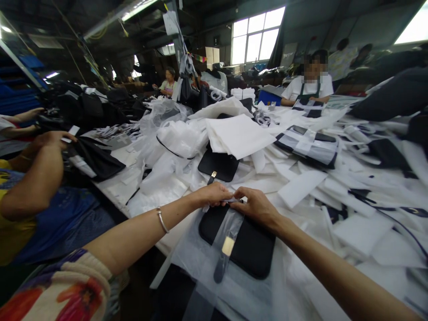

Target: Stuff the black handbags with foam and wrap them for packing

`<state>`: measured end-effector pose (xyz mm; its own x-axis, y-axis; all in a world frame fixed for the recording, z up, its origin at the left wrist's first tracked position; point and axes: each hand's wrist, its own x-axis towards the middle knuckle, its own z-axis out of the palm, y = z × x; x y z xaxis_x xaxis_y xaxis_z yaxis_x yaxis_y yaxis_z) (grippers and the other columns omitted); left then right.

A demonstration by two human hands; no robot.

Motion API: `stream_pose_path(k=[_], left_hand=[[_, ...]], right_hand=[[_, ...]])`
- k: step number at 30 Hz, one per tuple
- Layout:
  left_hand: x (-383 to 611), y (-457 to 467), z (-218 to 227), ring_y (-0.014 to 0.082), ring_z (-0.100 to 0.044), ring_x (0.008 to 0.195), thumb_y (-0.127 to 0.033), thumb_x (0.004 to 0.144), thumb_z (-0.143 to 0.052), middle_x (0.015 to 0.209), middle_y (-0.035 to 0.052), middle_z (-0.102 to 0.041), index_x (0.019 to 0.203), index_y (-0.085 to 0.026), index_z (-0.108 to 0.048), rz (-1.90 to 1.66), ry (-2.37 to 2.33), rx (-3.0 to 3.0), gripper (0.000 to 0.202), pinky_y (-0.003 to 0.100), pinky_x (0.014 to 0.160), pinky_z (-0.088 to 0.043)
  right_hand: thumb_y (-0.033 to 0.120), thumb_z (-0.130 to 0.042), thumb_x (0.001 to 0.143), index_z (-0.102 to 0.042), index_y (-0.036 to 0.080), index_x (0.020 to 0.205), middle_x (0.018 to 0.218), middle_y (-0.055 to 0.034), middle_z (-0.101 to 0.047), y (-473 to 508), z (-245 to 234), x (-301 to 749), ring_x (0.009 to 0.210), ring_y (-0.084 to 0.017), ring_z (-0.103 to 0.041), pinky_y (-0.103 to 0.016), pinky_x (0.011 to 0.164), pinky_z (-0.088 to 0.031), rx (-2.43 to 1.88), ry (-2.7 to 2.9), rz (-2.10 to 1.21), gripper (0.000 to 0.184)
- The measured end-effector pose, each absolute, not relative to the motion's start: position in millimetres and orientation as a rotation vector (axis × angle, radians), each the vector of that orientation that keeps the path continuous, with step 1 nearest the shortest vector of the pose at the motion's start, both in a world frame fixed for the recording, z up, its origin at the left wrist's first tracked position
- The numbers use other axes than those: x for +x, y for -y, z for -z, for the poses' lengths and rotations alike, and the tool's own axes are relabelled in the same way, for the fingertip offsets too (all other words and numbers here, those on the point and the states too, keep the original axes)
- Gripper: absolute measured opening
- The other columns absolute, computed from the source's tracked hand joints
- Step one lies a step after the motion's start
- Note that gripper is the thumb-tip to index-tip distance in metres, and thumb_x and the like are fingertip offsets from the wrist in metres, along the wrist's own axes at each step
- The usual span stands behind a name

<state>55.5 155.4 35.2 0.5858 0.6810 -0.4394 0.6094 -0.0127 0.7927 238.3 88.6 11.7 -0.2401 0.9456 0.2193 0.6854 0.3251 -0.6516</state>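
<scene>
A black handbag [254, 245] lies flat before me, with a gold clasp plate [228, 245] on its strap. A translucent wrapping strip [230, 223] runs down over its front. At the bag's top edge, my left hand [216, 195] pinches the upper end of this strip. Close against it, my right hand [257, 206] has thumb and forefinger closed on the same strip, the other fingers resting by the bag. Thin translucent sheeting [187, 245] spreads under the bag. Just beyond my hands is another black bag piece [219, 164] with a gold fitting, partly beneath white foam sheets [239, 133].
White foam pieces [301, 189] and strips cover the right of the table. A wrapped black bag [307, 145] lies back right, crumpled plastic [182, 138] back left. At left, a co-worker's arm [40, 174] reaches to a black bag [96, 158]. Another person [309, 84] works across the table.
</scene>
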Motion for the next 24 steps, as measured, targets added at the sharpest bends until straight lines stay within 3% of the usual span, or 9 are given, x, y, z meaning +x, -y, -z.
stream_pose_path(k=[2,4,8,11,17,21,24], left_hand=[[54.1,-155.0,-36.0,0.0038,-0.029,0.037,-0.066,0.076,-0.058,0.051,-0.0061,-0.047,0.066,-0.016,-0.056,-0.083,-1.057,1.684,0.051,0.02,0.037,-0.017],[53.0,-153.7,-38.0,0.0039,-0.03,0.039,-0.065,0.072,-0.062,0.053,-0.0063,-0.047,0.069,-0.016,-0.059,-0.07,-1.025,1.681,0.05,0.02,0.037,-0.017],[54.3,-150.7,-41.3,0.0045,-0.035,0.041,-0.041,0.068,-0.069,0.054,-0.0054,-0.05,0.066,-0.016,-0.059,-0.057,-1.035,1.701,0.028,0.02,0.038,-0.019],[56.6,-150.7,-39.2,0.0047,-0.033,0.039,-0.034,0.068,-0.066,0.052,-0.0053,-0.05,0.064,-0.016,-0.061,-0.081,-1.056,1.723,0.02,0.021,0.037,-0.018],[55.7,-156.9,-29.1,0.005,-0.031,0.036,-0.033,0.072,-0.061,0.048,-0.0053,-0.048,0.068,-0.015,-0.066,-0.118,-1.092,1.718,0.019,0.021,0.035,-0.016],[54.1,-158.4,-27.8,0.0044,-0.029,0.036,-0.045,0.074,-0.062,0.049,-0.0061,-0.046,0.066,-0.015,-0.063,-0.11,-1.087,1.721,0.031,0.021,0.036,-0.017],[53.5,-157.5,-29.8,0.0049,-0.029,0.037,-0.048,0.077,-0.058,0.049,-0.0059,-0.045,0.062,-0.016,-0.057,-0.092,-1.084,1.773,0.035,0.021,0.037,-0.018]], right_hand=[[0.03,-0.063,0.083,-0.07,0.022,0.084,0.085,-0.0033,-0.074,-89.2,-12.8,236.1,0.079,-0.022,-0.068,-0.032,0.075,-0.049,-1.397,1.98,-0.66,0.011],[0.028,-0.058,0.084,-0.072,0.022,0.081,0.082,-0.0019,-0.074,-91.3,-11.9,237.6,0.077,-0.02,-0.068,-0.03,0.074,-0.049,-1.395,1.927,-0.737,0.015],[0.025,-0.058,0.078,-0.072,0.021,0.073,0.07,0.0005,-0.072,-98.1,-6.4,243.1,0.067,-0.018,-0.067,-0.026,0.064,-0.048,-1.543,1.844,-0.807,0.015],[0.021,-0.058,0.076,-0.07,0.02,0.068,0.062,-0.0002,-0.069,-101.5,-4.5,245.1,0.058,-0.018,-0.063,-0.026,0.055,-0.045,-1.644,1.824,-0.767,0.015],[0.016,-0.062,0.081,-0.071,0.021,0.086,0.093,-0.0076,-0.071,-87.9,-16.4,243.7,0.092,-0.026,-0.062,-0.038,0.085,-0.041,-1.611,1.9,-0.343,0.012],[0.021,-0.063,0.089,-0.074,0.025,0.09,0.091,-0.0063,-0.073,-81.4,-15.3,234.1,0.09,-0.025,-0.063,-0.039,0.087,-0.04,-1.38,2.202,-0.18,0.012],[0.023,-0.064,0.09,-0.075,0.025,0.091,0.092,-0.0065,-0.074,-88.5,-8.0,231.7,0.089,-0.024,-0.065,-0.038,0.086,-0.041,-1.378,2.249,-0.31,0.012]])
